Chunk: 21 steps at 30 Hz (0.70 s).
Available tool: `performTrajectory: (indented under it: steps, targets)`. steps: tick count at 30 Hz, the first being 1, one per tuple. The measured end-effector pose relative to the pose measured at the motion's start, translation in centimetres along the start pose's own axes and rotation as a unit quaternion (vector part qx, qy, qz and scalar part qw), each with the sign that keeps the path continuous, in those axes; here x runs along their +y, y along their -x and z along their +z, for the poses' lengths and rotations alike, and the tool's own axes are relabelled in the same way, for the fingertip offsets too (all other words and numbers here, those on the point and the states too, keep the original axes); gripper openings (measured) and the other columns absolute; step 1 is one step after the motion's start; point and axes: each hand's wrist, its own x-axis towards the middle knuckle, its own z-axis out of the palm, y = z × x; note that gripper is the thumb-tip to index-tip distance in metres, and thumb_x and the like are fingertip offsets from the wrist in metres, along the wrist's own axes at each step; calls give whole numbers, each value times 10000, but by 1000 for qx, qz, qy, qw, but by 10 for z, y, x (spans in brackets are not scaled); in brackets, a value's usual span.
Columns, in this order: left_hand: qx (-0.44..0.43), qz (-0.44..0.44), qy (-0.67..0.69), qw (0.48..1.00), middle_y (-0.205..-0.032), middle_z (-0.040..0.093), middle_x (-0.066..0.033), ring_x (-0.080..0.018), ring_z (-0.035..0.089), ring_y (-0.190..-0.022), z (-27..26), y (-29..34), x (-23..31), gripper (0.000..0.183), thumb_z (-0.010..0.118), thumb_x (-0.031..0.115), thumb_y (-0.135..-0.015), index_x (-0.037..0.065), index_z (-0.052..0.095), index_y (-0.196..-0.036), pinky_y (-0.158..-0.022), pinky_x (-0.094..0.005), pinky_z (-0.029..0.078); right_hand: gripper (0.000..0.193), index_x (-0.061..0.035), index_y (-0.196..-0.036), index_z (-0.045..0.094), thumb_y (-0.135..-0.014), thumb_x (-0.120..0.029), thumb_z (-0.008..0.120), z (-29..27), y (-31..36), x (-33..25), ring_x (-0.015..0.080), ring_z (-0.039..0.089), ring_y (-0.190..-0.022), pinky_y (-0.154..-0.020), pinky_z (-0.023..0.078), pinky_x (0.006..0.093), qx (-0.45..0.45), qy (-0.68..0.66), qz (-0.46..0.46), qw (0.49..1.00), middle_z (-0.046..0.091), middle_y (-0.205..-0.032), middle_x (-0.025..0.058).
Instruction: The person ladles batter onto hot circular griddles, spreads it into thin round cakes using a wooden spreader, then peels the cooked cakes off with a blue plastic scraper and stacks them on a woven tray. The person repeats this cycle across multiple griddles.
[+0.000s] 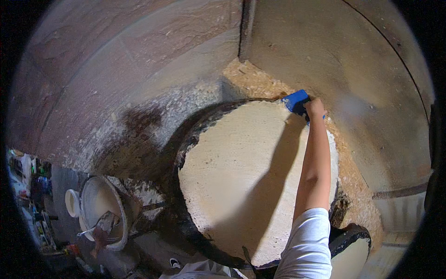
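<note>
The right hand (pixel 316 108) grasps a blue scraper (pixel 295 100), apparently working the far edge of the pale disc (pixel 232 162), next needing light, even pressure, the left hand unseen.

I count one big cream disc (pixel 225 162); at its far edge, one blue scraper (pixel 296 100) and one right hand (pixel 316 107); left of it, one large bucket (pixel 121 204); lower right, one smaller disc (pixel 351 258).

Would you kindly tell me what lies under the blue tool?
Next to the blue tool, held in the right hand, the pale round surface and rough tan material show; what lies directly beneath the tool is covered.
</note>
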Motion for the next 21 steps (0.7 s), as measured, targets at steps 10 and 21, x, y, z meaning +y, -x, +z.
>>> performTrajectory:
  steps: [10,21]
  targets:
    - [-53,-74,4,996,-909,651,-138,-292,612,-826,89,110,-104,289,560,292,-828,53,653,-962,-741,-390,490,548,-239,-1199,600,-666,-190,717,38,50,-196,256,628,-982,-880,456,389,-128,-51,-325,936,666,-1054,65]
    - [-54,-3,102,993,-972,649,-131,-259,603,-867,104,63,-108,280,560,243,-839,76,647,-1046,-763,-357,489,551,-232,-1160,626,-628,-188,764,42,309,-273,257,500,-1040,-922,313,437,-232,-49,-745,624,618,-964,82]
